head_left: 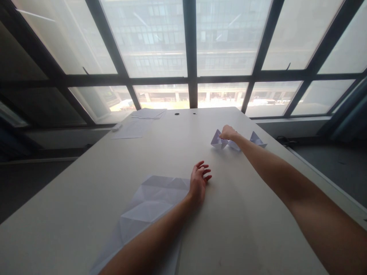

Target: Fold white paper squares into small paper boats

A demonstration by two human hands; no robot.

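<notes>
At the right of the table, my right hand (pixel 228 132) has its fingers closed on the edge of a folded paper boat (pixel 219 142). A second paper boat (pixel 234 145) is partly hidden behind my right wrist, and a third paper boat (pixel 257 140) stands further right, beyond the forearm. My left hand (pixel 200 178) rests on the table with its fingers spread and slightly curled, holding nothing. Under the left forearm lies a creased sheet of white paper (pixel 149 204), unfolded, with many fold lines; the arm covers part of it.
The white table (pixel 71 214) reaches to the windows. Flat paper sheets (pixel 130 129) lie at its far left, with a small pale object (pixel 116 127) beside them. Two small dark spots, one a round hole (pixel 177 114), sit near the far edge. A dark curtain (pixel 348 109) hangs at the right.
</notes>
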